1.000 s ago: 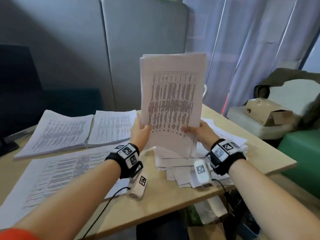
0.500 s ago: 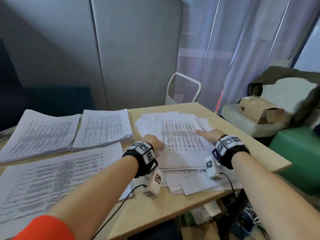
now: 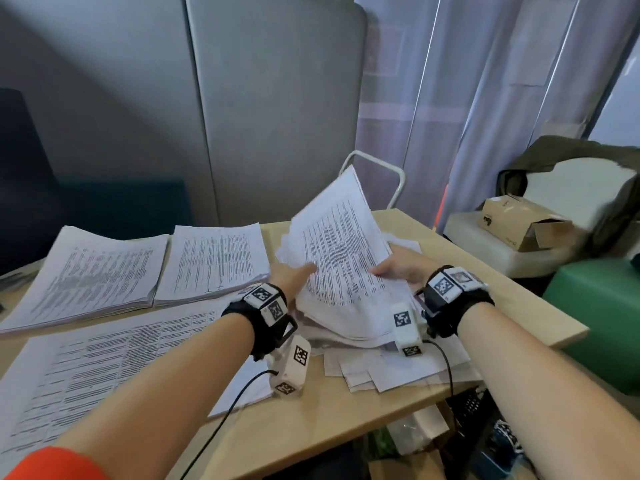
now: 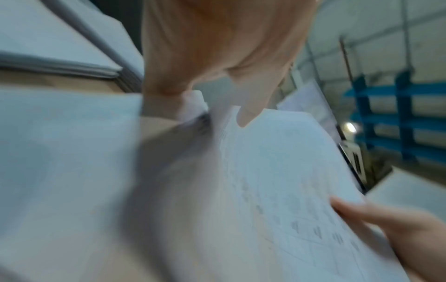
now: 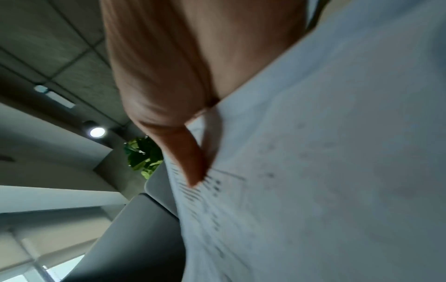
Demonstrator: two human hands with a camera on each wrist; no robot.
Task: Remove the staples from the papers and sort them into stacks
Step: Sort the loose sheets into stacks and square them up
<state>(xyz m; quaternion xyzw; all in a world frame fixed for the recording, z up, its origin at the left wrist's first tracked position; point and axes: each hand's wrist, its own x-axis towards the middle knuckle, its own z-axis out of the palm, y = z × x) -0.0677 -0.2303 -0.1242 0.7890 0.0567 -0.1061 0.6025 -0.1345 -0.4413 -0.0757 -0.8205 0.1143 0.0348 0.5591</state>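
White printed sheets (image 3: 341, 258) are held tilted between both hands, the far edge raised, the near edge down on the loose pile (image 3: 391, 362) beneath the wrists; the left hand (image 3: 291, 273) grips the sheets' left edge, thumb laid on the printed face, as is seen in the left wrist view (image 4: 246, 116); whether its other fingers curl under cannot be told, the view being blurred; the right hand (image 3: 403, 268) grips the right edge, thumb on top (image 5: 193, 167), fingers hidden behind the paper; two squared stacks (image 3: 211, 261) are laid side by side to the left of the left hand, the farther one (image 3: 86, 275) beyond it; a large printed sheet (image 3: 90, 368) is spread under the left forearm; all of it is borne by a pale wooden table (image 3: 346, 410); a cardboard box (image 3: 519, 221) is seen well to the right of the right hand, off the table
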